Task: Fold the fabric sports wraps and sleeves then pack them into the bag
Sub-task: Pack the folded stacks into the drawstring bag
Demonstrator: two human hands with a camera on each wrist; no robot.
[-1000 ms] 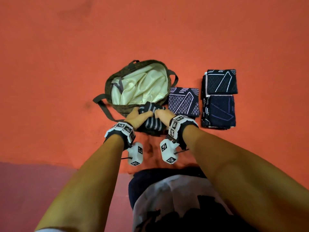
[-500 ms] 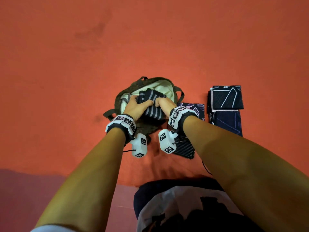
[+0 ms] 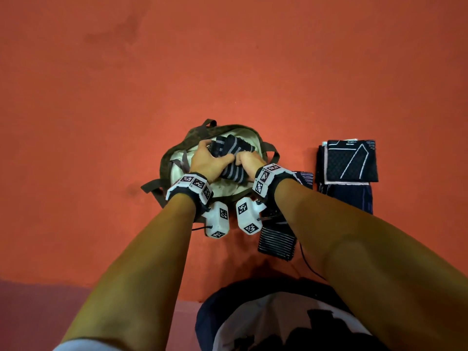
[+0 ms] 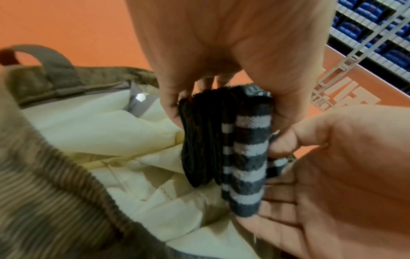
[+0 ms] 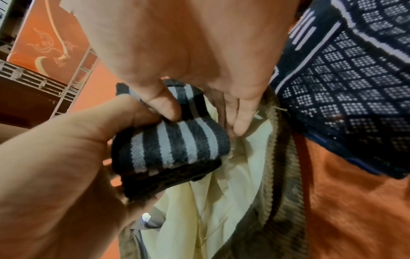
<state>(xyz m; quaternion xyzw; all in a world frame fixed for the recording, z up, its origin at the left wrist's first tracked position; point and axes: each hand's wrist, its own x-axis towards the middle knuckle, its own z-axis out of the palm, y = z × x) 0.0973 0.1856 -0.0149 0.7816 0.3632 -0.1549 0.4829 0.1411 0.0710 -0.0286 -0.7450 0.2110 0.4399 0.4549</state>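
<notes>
The folded grey-striped wrap (image 3: pixel 231 158) sits over the open mouth of the olive corduroy bag (image 3: pixel 167 158), clamped between both hands: left hand (image 3: pixel 206 160) gripping at 9 o'clock, right hand (image 3: pixel 249 164) pinching at 3. Folded patterned sleeves (image 3: pixel 350 162) lie at the bag's 3 o'clock; another striped wrap (image 3: pixel 277 243) at 5.

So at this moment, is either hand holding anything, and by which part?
Both hands hold the folded striped wrap over the open bag: the left hand grips its left end, the right hand pinches its right end.

orange floor (image 3: pixel 228 72) | white railing (image 4: pixel 346 57) | blue shelves (image 4: pixel 377 21)
</notes>
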